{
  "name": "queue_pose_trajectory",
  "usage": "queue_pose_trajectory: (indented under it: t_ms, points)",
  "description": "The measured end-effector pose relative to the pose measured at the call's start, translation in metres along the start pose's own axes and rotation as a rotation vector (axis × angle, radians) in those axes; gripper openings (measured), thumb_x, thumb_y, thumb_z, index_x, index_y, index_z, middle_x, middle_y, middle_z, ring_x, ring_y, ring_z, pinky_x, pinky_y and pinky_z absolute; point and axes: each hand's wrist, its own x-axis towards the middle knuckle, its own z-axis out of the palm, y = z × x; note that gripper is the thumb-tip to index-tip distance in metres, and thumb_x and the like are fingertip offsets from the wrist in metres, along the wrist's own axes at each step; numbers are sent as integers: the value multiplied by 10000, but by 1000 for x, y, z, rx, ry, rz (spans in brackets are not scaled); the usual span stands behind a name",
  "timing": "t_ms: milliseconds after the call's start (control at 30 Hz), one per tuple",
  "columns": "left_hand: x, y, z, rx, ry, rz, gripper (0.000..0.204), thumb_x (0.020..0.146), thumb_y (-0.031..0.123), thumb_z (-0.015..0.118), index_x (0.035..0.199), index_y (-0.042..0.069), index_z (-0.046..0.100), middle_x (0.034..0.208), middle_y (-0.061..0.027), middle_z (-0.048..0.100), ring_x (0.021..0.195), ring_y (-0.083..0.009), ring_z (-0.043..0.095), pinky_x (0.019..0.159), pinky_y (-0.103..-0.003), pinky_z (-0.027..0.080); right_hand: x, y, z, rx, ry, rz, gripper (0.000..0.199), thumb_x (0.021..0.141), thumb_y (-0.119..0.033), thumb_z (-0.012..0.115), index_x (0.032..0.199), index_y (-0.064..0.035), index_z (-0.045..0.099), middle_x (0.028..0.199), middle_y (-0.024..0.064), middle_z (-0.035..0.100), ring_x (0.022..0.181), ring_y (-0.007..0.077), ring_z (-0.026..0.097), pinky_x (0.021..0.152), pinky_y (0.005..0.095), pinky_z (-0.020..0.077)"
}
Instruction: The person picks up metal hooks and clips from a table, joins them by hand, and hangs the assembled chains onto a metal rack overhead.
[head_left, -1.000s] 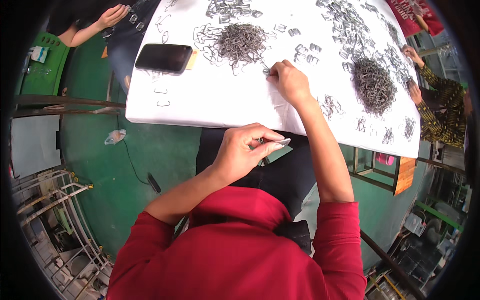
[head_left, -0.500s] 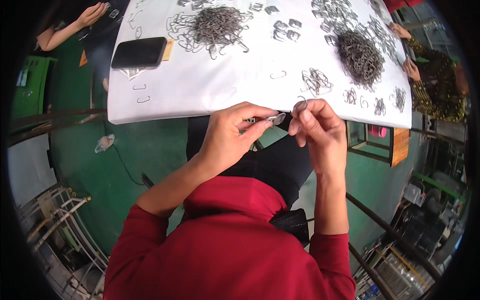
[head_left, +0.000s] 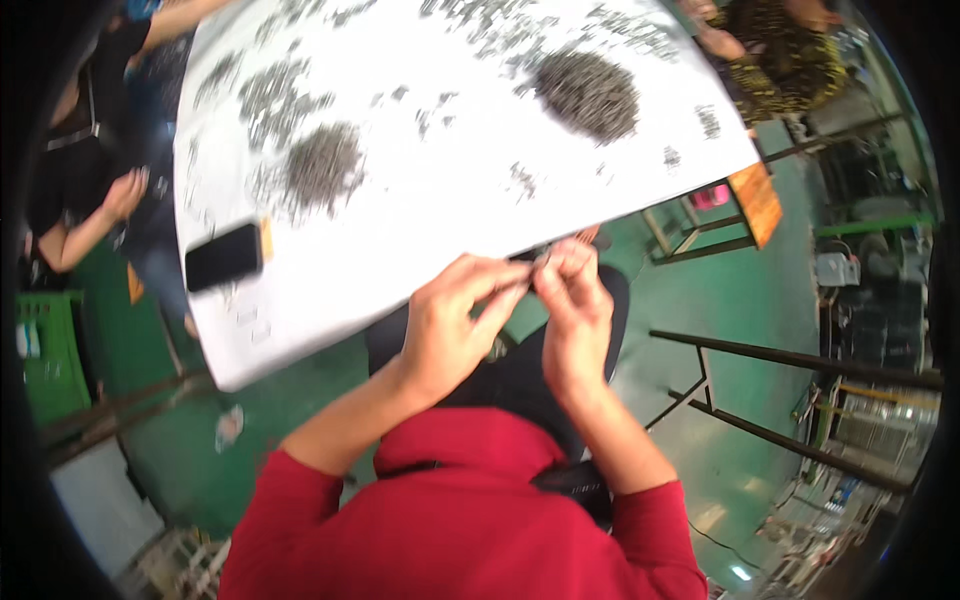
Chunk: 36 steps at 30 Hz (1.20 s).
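With the clock laid over my distant view, I'm seeing the white worktop [head_left: 375, 265] spreading from 8 round to 2 o'clock. The left hand [head_left: 445, 325] is hovering around centre by the near edge, pinching thumb to fingers; the right hand [head_left: 573, 315], at its 3 o'clock, is pinching too, their fingertips meeting. A big dark pile [head_left: 588, 95] is lying at 1 o'clock, a smaller pile [head_left: 325, 167] at 10, and a phone [head_left: 225, 258] at 9. Both hands are gripping a tiny metal piece [head_left: 537, 260] between their fingertips; blur is hiding its shape.
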Motion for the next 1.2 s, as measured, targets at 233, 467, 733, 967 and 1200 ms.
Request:
queue_pose_trajectory:
  t_ms: [233,467,733,967,1200]
  points:
    - [56,18,8,-259,21,190,206,777,-39,625,978,3,614,929,-122,617,699,-206,600,635,-284,479,-5,-69,-10,3,132,-444,32,841,-18,597,868,-8,584,1016,28,432,851,102,452,767,235,377]
    - [109,-56,123,7,-205,515,206,797,76,578,990,6,594,1062,-171,573,1018,-350,519,882,-416,413,-47,-195,-44,-156,282,-759,220,932,-119,487,1103,16,519,1006,38,518,893,108,441,798,243,327]
    - [97,-131,189,725,-669,724,600,742,90,637,1297,61,410,1430,-146,277,1368,-364,142,1090,-541,135,-128,-305,-90,-202,577,-1015,171,849,-146,634,975,-31,642,837,-11,622,751,52,529,672,174,390]
    - [106,-142,188,764,-583,791,641,663,-46,584,1279,62,441,1424,-115,307,1384,-310,126,1115,-505,109,-210,-351,-121,-453,986,-998,198,861,-204,633,1004,-67,632,795,-48,604,714,15,499,654,185,363]
    - [106,-145,185,685,-583,793,560,645,-66,581,1189,37,502,1387,-137,337,1381,-313,141,1109,-516,112,-310,-375,-157,-576,1249,-1111,242,856,-164,605,1064,-44,637,901,-31,615,783,49,524,664,202,349]
